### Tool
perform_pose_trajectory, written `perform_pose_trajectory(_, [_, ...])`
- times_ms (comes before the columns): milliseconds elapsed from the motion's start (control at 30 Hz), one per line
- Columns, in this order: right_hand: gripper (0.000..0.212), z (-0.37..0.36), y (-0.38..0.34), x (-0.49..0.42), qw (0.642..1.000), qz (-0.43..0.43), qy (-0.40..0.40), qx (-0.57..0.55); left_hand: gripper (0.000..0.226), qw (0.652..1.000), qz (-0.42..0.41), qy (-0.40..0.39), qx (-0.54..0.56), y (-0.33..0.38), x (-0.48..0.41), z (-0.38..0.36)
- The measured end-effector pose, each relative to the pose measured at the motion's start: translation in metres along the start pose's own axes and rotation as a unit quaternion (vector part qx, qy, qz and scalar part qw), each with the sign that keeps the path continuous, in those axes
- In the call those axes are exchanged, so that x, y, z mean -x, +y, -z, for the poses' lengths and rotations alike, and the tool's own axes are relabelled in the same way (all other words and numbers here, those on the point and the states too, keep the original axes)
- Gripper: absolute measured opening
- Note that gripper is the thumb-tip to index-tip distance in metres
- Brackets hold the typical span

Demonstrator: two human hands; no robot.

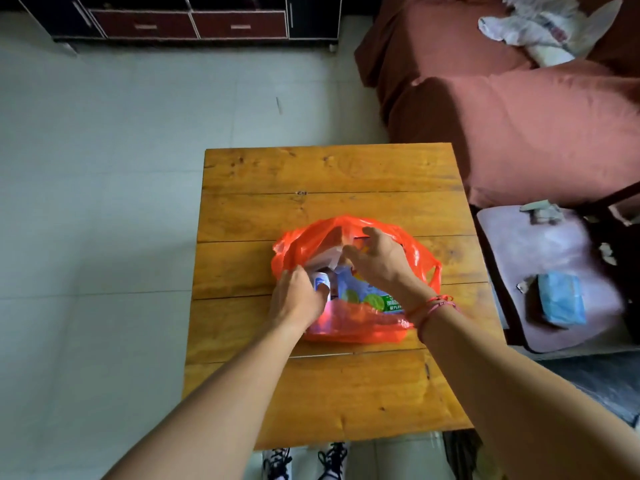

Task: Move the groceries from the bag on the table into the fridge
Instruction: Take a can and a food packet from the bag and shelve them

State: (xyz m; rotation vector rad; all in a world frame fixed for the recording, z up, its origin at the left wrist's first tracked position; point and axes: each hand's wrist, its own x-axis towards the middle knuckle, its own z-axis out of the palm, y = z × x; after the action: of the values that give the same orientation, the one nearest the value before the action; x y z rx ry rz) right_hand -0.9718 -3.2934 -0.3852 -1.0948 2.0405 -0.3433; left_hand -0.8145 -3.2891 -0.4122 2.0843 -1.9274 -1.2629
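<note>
Head view: the person stands at the near edge of the wooden table (pixel 329 174), both arms reaching into an orange plastic bag (pixel 360 327) that lies near its middle. The groceries are all in that bag; no fridge is in view.

The left hand (pixel 294 299) is at the left side of the bag's mouth, its fingers (pixel 294 273) curled and the thumb laid across a blue-and-white can (pixel 320 281), which it seems to grip. Just to the right lies a flat blue-and-green packet (pixel 367 296), partly under the thin film.

The right hand (pixel 377 258), with red string at the wrist, hovers over the far side of the opening. Its fingers are loosely spread and bent. Whether they hold anything cannot be told, since the frame blurs there.

The step in hand looks like the first pull-out, so the task is barely begun. To do it well, the person should lift the can straight up through the mouth, not drag it sideways, because the film is limp and would snag or travel with it. The right hand serves best pinning or spreading the rim so that the opening stays wide. The packet beside the can may slide as the can leaves.

Well apart to the right stand a red-covered sofa (pixel 519 126) and a chair (pixel 554 244).
</note>
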Motion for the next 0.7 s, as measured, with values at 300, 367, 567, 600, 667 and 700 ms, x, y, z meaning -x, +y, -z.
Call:
perform_pose_trajectory(300, [0.023,-0.023,0.003,-0.044,0.993,-0.069,-0.005,-0.1,0.045,0.998,0.04,-0.033,-0.032,-0.011,-0.015,-0.027])
perform_pose_trajectory(367, [0.029,-0.026,0.001,-0.051,0.994,-0.075,-0.002,-0.085,0.041,0.998,0.048,-0.038,-0.031,-0.011,-0.018,-0.031])
perform_pose_trajectory(567, [0.036,-0.034,-0.004,-0.068,0.994,-0.095,-0.011,-0.058,0.07,0.995,0.061,-0.002,-0.078,-0.013,-0.025,-0.041])
perform_pose_trajectory(600, [0.037,-0.035,-0.005,-0.068,0.993,-0.097,-0.011,-0.06,0.072,0.994,0.059,0.002,-0.089,-0.013,-0.025,-0.041])
perform_pose_trajectory(667, [0.037,-0.038,-0.004,-0.07,0.992,-0.104,-0.011,-0.074,0.074,0.994,0.044,0.007,-0.103,-0.014,-0.025,-0.042])
perform_pose_trajectory(700, [0.036,-0.038,-0.004,-0.069,0.991,-0.105,-0.009,-0.078,0.074,0.994,0.041,0.005,-0.104,-0.015,-0.025,-0.043])
